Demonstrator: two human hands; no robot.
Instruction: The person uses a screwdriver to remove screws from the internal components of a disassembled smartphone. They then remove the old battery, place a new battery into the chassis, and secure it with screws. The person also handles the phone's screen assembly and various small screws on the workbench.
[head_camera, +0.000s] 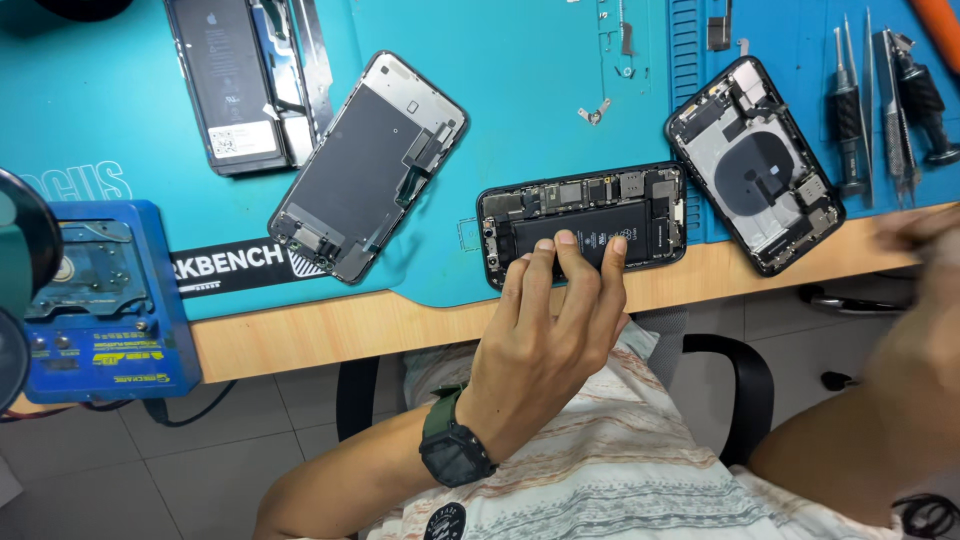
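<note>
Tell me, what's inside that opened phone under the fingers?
Inside the opened phone lie a black battery and small circuit parts along the top edge. The left hand rests its fingertips on the battery, hiding its lower part.

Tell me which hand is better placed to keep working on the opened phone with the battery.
Left. The left hand has fingertips already on the opened phone at the mat's near edge. The right hand is blurred at the frame's right edge, well away from it.
</note>
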